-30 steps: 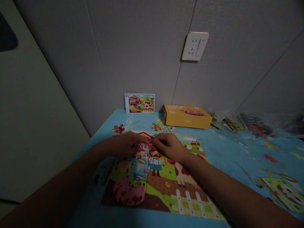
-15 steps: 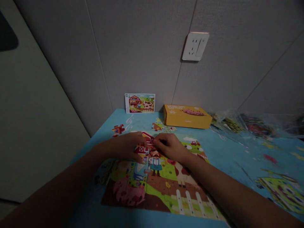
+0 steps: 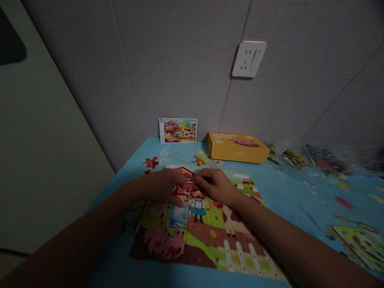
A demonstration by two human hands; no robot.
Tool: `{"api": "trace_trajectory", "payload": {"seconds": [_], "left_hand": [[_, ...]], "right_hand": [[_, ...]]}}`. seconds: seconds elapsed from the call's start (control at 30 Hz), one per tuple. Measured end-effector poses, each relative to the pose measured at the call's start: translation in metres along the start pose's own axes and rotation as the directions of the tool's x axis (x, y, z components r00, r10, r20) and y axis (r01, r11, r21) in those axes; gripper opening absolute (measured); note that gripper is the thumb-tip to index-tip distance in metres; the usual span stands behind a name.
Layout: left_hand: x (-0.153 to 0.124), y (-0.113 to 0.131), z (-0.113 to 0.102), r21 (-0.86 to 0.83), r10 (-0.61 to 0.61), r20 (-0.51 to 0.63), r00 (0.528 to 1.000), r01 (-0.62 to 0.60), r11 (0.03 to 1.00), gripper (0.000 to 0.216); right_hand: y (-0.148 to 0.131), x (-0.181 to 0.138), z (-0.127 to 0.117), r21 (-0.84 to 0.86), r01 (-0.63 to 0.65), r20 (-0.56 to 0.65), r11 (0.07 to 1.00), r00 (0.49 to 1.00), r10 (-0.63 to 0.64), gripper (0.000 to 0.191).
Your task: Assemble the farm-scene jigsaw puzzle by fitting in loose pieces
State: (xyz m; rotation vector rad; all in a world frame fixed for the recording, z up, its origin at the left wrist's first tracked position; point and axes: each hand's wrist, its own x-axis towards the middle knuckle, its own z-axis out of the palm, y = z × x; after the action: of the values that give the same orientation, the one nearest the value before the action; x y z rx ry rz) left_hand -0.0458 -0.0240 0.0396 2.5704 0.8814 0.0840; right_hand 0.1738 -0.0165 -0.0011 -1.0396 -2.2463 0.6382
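Note:
A jigsaw puzzle with a farm scene lies on the blue table, mostly joined: a farmer, a pink pig, a cow, a white fence and a red barn. My left hand rests over its upper left part, thumb and fingers apart around the barn. Close by on the right, my right hand is closed, its thumb and fingertips at a red barn puzzle piece near the top edge. The hands and forearms hide parts of the picture.
Loose puzzle pieces lie beyond my left hand, and more pieces sit before a yellow box. A farm picture card leans on the wall. At right are clear plastic bags of pieces and a yellow cartoon puzzle.
Both hands stay at the barn part of the puzzle, with hardly any movement. The whole view has shifted slightly.

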Motion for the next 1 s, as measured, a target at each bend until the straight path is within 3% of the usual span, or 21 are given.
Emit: {"api": "trace_trajectory", "payload": {"seconds": [0.2,0.4,1.0], "left_hand": [[-0.005,0.004,-0.014,0.039,-0.111,-0.133,0.985,0.117,0.992,0.051],[0.000,0.003,-0.006,0.077,-0.152,-0.014,0.988,0.152,0.985,0.036],[0.000,0.004,-0.004,0.028,-0.162,0.016,0.987,0.162,0.986,0.031]], "right_hand": [[-0.001,0.000,0.000,0.016,-0.003,0.002,1.000,1.000,0.003,0.026],[-0.001,0.000,-0.001,0.013,0.003,0.000,1.000,1.000,-0.003,0.024],[-0.001,0.000,-0.001,-0.003,-0.009,0.004,1.000,1.000,0.009,0.024]]}}
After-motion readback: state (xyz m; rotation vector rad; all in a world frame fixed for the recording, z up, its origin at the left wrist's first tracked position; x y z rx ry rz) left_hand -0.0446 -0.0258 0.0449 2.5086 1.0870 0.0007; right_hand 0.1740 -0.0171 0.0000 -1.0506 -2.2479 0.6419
